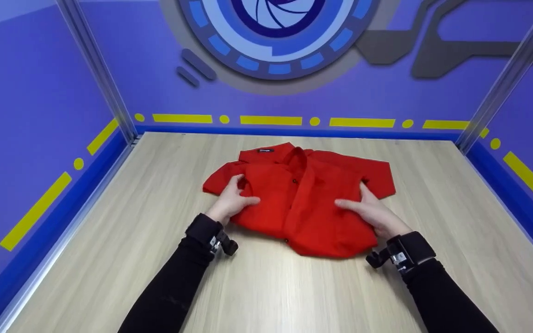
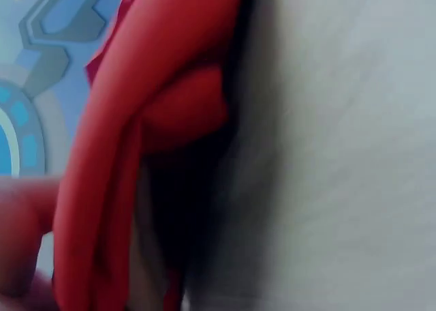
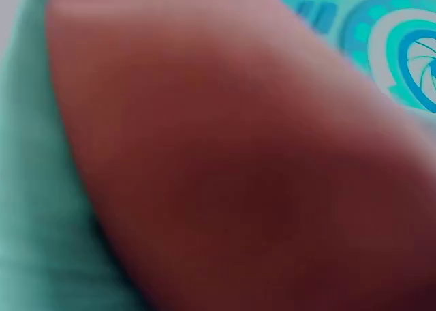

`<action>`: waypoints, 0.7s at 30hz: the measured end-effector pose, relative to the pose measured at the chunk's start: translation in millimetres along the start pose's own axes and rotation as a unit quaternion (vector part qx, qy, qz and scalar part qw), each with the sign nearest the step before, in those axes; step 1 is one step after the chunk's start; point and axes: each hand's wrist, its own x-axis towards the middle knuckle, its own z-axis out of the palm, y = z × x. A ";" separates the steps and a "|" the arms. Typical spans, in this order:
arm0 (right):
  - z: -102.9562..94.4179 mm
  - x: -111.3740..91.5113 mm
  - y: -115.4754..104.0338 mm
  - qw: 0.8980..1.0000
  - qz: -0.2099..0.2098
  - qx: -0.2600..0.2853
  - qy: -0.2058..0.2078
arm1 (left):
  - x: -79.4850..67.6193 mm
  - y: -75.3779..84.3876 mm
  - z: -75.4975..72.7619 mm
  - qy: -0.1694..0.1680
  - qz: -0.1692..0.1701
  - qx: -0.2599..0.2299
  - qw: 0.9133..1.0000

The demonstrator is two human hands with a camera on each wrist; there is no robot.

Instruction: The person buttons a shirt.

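Note:
A red collared shirt [image 1: 266, 199] with dark buttons down its front lies bunched on the wooden table [image 1: 266, 296], its lower part folded up. At the shirt's left side, my left hand [image 1: 233, 201] grips the cloth with the thumb on top and the other fingers partly hidden at the fabric's edge. A red fold [image 2: 102, 188] lies between thumb and fingers in the left wrist view. My right hand [image 1: 377, 215] grips the opposite side, thumb over the cloth, its fingertips mostly hidden. In the right wrist view a blurred reddish surface fills most of the picture.
Blue-purple panels with yellow marks enclose the table at the back [image 1: 271, 101], left [image 1: 30, 138] and right. Metal posts [image 1: 104, 78] stand at the far corners. Black wrist cameras [image 1: 225, 243] are strapped over dark sleeves.

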 end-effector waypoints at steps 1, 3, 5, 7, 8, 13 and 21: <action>0.7 0.4 1.1 1.000 -0.008 -0.012 -0.008 | -0.6 0.1 0.3 -0.011 -0.005 0.014 1.000; 1.5 0.6 2.5 0.999 -0.014 -0.031 -0.017 | -2.0 1.2 0.7 -0.031 -0.013 0.036 0.999; 1.7 0.3 3.1 0.999 -0.021 -0.042 -0.027 | -3.6 2.2 0.7 -0.054 -0.021 0.046 0.997; 1.4 0.0 3.7 0.998 -0.023 -0.042 -0.031 | -4.5 2.6 0.3 -0.064 -0.023 0.060 0.996; 1.1 -0.1 4.1 0.998 -0.025 -0.040 -0.033 | -4.5 2.8 0.1 -0.066 -0.017 0.060 0.996; -3.5 1.4 8.0 0.999 -0.020 -0.017 -0.039 | -1.1 4.1 -1.0 -0.049 0.054 0.021 0.997; -9.4 2.1 9.6 1.000 0.012 0.019 -0.015 | 1.9 10.7 -7.1 0.003 0.143 -0.125 0.982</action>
